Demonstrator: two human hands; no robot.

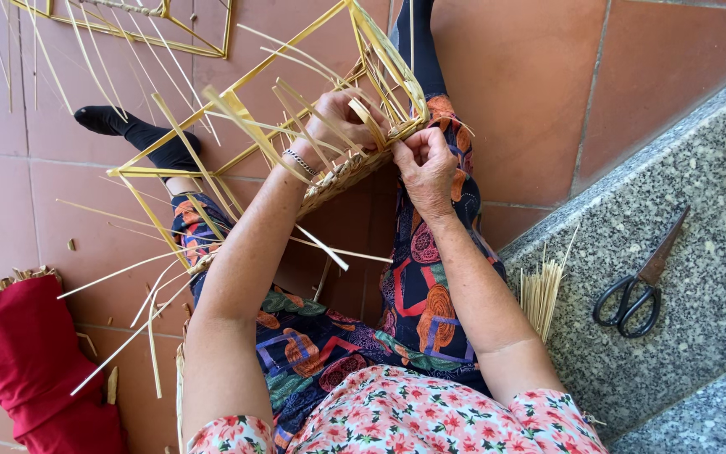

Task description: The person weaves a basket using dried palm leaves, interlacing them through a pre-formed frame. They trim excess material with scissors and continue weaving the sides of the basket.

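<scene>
Seated person, half-woven straw basket (355, 164) held over lap, frame tilted w/ stakes fanning up-left. Left hand (338, 118) wraps the woven rim from behind, fingers clenched on rim + a few strands. Right hand (424, 164) just beside it, at rim's right end, fingers pinching a straw strand (405, 128) at the weave edge. Rim's long axis runs lower-left to upper-right, betw both hands; right hand nearer the working end. Scissors (639, 286) on granite step (699, 210), well apart; straw bundle (539, 290) by right forearm; red cloth (31, 353) on floor (531, 84).

Home patio: terracotta floor tiles (539, 84) (granite step (699, 210)).
</scene>
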